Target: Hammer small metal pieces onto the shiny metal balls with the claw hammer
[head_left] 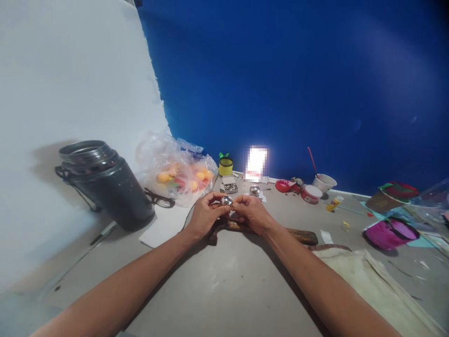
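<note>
A small shiny silver ball with a mirror-like, faceted surface (226, 201) is held up between my two hands. My left hand (205, 216) grips it from the left, thumb below and fingers above. From the right, the fingertips of my right hand (253, 213) pinch together at its edge; whether a tiny piece is between them is too small to tell. Beneath my hands lies a hammer with a wooden handle (301, 236). Just beyond them are a small open box of shiny bits (230, 185) and a second silver ball (254, 190).
On the left stand a large dark flask (105, 187), eyeglasses (163, 201) and a plastic bag of orange items (189, 178). A white cup (324, 182), a red-and-white tub (311, 194), a glue stick (334, 203) and a magenta container (391, 234) are on the right, near a pale cloth (372, 276).
</note>
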`<act>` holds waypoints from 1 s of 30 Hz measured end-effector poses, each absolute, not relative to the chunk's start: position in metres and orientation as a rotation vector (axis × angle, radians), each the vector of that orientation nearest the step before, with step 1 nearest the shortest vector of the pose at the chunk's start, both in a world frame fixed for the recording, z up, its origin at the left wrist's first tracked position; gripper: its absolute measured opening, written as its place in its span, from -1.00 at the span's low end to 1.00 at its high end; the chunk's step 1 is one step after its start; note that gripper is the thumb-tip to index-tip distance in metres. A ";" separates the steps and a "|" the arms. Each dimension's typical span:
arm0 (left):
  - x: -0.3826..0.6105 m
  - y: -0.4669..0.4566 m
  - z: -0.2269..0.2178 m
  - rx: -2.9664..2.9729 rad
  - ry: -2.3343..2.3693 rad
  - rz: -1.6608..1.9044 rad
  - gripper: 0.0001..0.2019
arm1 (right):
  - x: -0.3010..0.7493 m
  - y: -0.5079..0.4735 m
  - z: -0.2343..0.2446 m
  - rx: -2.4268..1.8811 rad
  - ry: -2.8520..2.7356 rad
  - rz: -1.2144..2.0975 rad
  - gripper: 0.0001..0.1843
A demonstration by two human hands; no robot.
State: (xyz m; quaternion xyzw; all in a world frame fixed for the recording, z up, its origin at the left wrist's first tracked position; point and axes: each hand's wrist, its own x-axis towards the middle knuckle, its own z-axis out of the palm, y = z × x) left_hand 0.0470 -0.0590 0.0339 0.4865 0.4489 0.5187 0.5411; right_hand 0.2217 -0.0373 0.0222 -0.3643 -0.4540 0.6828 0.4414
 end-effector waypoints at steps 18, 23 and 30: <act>0.026 -0.031 0.031 0.916 0.894 1.359 -0.47 | 0.231 -0.061 0.052 -1.545 -2.498 0.582 -0.79; 0.019 -0.023 0.027 1.039 1.041 1.354 -0.56 | 0.244 -0.057 0.061 -1.424 -2.337 0.025 -0.96; 0.025 -0.028 0.024 1.065 0.969 1.230 -0.54 | 0.250 -0.049 0.046 -1.150 -2.027 -0.535 -0.77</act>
